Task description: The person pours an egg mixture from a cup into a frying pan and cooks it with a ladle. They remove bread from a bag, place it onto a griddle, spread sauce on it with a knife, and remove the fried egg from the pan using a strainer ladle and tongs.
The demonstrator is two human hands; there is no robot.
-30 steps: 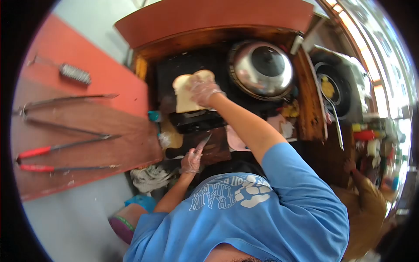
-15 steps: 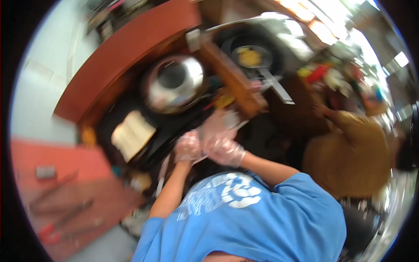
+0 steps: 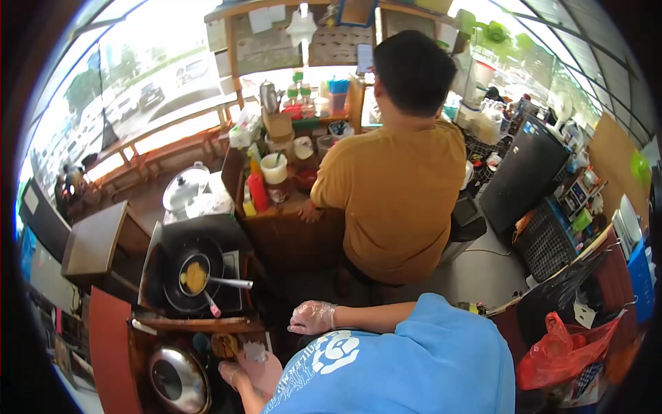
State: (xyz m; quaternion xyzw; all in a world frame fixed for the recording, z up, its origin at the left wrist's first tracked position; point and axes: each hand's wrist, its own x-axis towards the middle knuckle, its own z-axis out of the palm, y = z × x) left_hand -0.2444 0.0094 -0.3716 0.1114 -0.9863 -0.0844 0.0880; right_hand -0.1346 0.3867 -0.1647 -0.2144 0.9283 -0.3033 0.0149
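My gloved left hand (image 3: 233,374) is low in the view, at the edge of a pink board (image 3: 262,372); its fingers are too small and partly hidden to read. My gloved right hand (image 3: 312,318) is in front of my blue shirt, fingers curled closed; whatever they may hold is hidden. A domed metal lid (image 3: 178,381) lies left of my left hand. Beyond it, yellow food (image 3: 195,276) sits in a small pan inside a dark wok (image 3: 171,293), with a metal handle pointing right.
A person in a brown shirt (image 3: 403,200) stands ahead, back turned, one hand on a counter (image 3: 289,215) with a red bottle (image 3: 257,191) and tubs. A lidded pot (image 3: 186,186) is at left. A black cabinet (image 3: 527,172) and red plastic bag (image 3: 565,355) are at right.
The view has swung right, so the bread, knife and tongs are out of sight. My hands, close together half a second ago, are now apart, the right one away from the pink board.
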